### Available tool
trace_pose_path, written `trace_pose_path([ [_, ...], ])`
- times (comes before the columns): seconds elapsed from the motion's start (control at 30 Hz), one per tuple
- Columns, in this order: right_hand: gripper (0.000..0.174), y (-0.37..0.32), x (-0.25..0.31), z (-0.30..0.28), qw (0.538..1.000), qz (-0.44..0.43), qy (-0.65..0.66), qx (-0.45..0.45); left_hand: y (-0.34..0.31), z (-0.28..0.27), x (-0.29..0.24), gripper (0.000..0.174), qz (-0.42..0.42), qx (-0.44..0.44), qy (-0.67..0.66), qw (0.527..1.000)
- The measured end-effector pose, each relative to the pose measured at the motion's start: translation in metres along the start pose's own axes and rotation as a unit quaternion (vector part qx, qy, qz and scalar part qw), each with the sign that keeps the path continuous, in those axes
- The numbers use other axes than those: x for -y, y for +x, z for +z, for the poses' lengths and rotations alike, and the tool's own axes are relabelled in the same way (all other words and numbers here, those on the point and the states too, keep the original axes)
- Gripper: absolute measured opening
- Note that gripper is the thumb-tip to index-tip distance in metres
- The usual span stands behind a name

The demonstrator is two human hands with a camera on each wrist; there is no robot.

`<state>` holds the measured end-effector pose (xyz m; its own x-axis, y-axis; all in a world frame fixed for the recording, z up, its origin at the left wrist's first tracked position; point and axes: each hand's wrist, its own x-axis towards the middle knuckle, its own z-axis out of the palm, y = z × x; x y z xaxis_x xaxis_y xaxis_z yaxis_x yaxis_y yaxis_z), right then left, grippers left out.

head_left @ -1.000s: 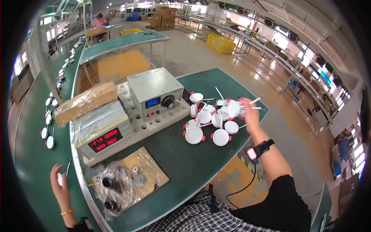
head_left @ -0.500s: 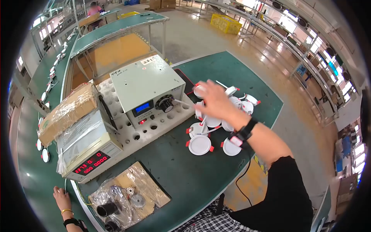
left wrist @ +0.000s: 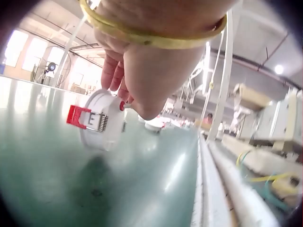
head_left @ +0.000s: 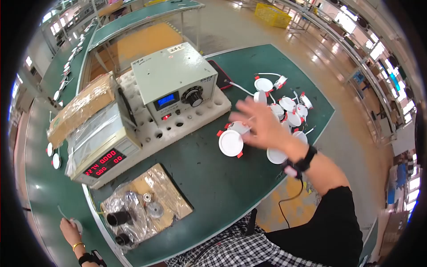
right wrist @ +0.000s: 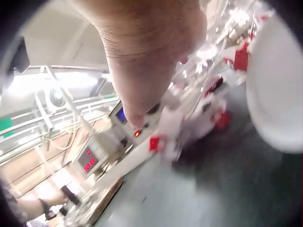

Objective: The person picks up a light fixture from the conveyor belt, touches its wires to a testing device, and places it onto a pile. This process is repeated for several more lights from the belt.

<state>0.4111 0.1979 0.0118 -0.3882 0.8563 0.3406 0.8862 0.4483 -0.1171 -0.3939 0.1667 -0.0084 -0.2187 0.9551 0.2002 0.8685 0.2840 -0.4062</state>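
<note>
My left hand [head_left: 71,232] is over the green surface at far left, holding a white round downlight [head_left: 78,227] by its side. In the left wrist view that downlight [left wrist: 102,120] stands on edge, its red spring clip [left wrist: 78,117] facing the camera and the fingers partly hidden behind it. My right hand [head_left: 262,124], slightly blurred, reaches over the near left part of a group of downlights with its fingers spread. Under it lie a downlight [head_left: 231,143] face up and another [head_left: 239,127] tipped beside it. The right wrist view shows a blurred downlight [right wrist: 177,130] below the thumb.
Two metal instruments, one with a dial [head_left: 178,80] and one with red digits [head_left: 104,153], stand on white foam [head_left: 173,127]. A plastic-wrapped board [head_left: 171,191] with dark cylinders lies nearer. More downlights [head_left: 56,161] line the left surface.
My right hand has come back from the far right side of the downlights to their near left part. My left hand, earlier raised, is now lower, with a downlight.
</note>
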Motion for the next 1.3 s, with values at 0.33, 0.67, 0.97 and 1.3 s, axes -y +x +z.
trace_pose_path([
  [0.33, 0.052, -0.04, -0.029, 0.028, 0.996, -0.054, -0.065, -0.005, -0.148, -0.25, -0.136, 0.013, 0.02, 0.005, -0.666, 0.746],
  [0.67, 0.022, -0.013, 0.218, 0.009, 0.853, 0.021, 0.519, 0.049, -0.203, -0.213, -0.32, 0.012, 0.175, 0.273, -0.782, 0.533],
  [0.97, 0.027, -0.022, 0.259, 0.03, 0.741, 0.161, 0.636, 0.144, -0.186, -0.24, -0.279, 0.011, 0.169, -0.022, -0.681, 0.712],
  [1.3, 0.018, -0.026, 0.275, 0.009, 0.731, 0.115, 0.657, 0.14, -0.168, -0.233, -0.285, 0.017, 0.068, 0.223, -0.879, 0.416],
])
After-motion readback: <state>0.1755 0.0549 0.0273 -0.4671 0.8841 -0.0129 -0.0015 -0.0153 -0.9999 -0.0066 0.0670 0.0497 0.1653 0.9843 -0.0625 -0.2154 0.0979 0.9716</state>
